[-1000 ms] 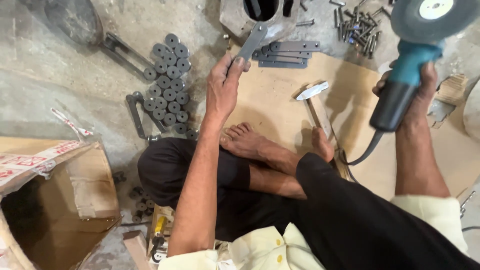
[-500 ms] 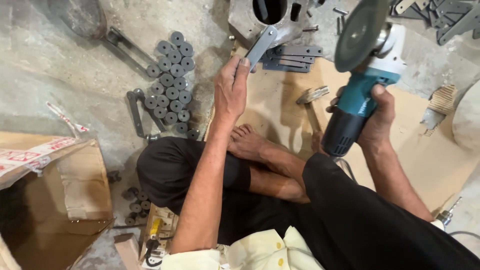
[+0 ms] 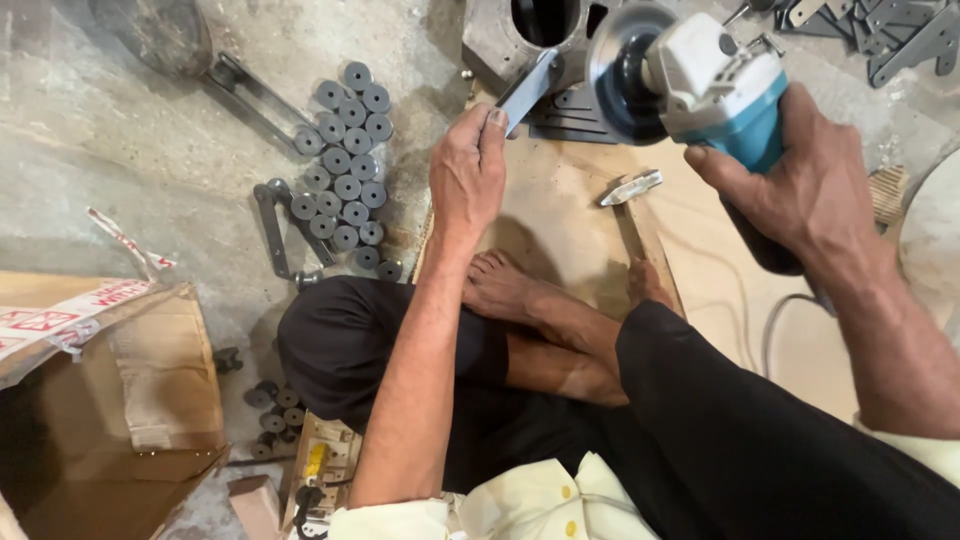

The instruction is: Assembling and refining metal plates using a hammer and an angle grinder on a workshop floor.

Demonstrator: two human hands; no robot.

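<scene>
Grinder [image 3: 700, 85] and flat metal strip [image 3: 528, 90] meet near the far edge of the plywood board [image 3: 560, 215], where we sit cross-legged on the concrete floor [image 3: 130, 170]. Our right hand [image 3: 800, 190] is closed firmly around the teal body of the tool, so that the disc [image 3: 615, 70] faces left toward the strip. Our left hand [image 3: 468, 170] pinches the lower end of the strip between thumb and fingers and holds it slanted upward, which seems to offer its upper end to the disc; we cannot tell if they touch. A hammer [image 3: 632, 187] lies on the board just beside our right foot, within easy reach. Round grey metal discs [image 3: 345, 170] are set in rows on the floor beyond the left edge of the board, probably kept apart from the working place. An open cardboard box [image 3: 110, 400] stands at our left side.
</scene>
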